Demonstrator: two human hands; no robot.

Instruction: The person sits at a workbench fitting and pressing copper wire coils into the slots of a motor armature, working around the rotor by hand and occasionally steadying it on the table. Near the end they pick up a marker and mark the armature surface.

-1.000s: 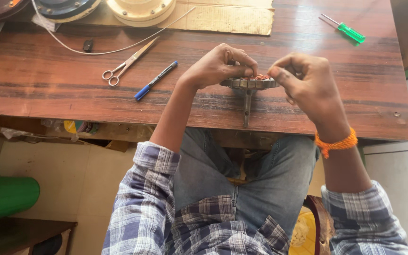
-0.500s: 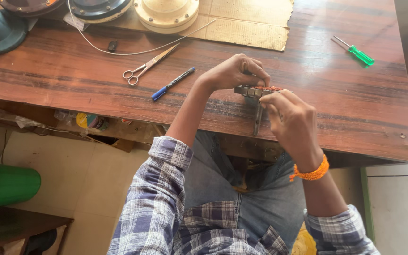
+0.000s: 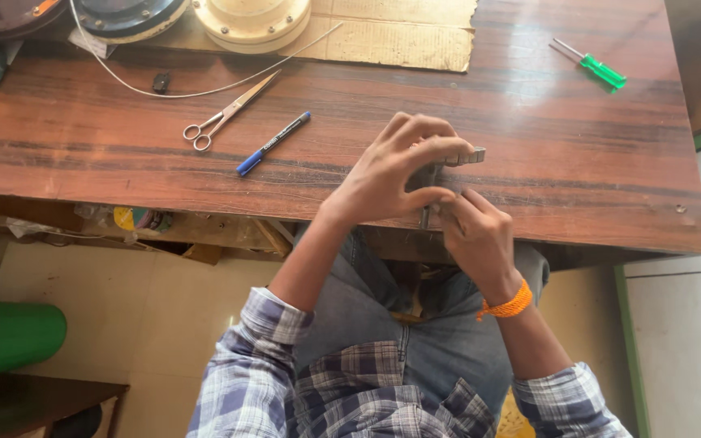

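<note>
Since the earlier frame the left hand (image 3: 391, 174) had shifted over the small metal clamp (image 3: 456, 158) at the table edge (image 3: 204, 191) — both it and the right hand (image 3: 474, 235) gripped it — best held steady, fingers snug.

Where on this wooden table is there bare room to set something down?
Bare wood lies between the green screwdriver and the left hand, and along the table's near-left edge below the scissors and blue pen. The far-left edge is crowded with round housings.
</note>
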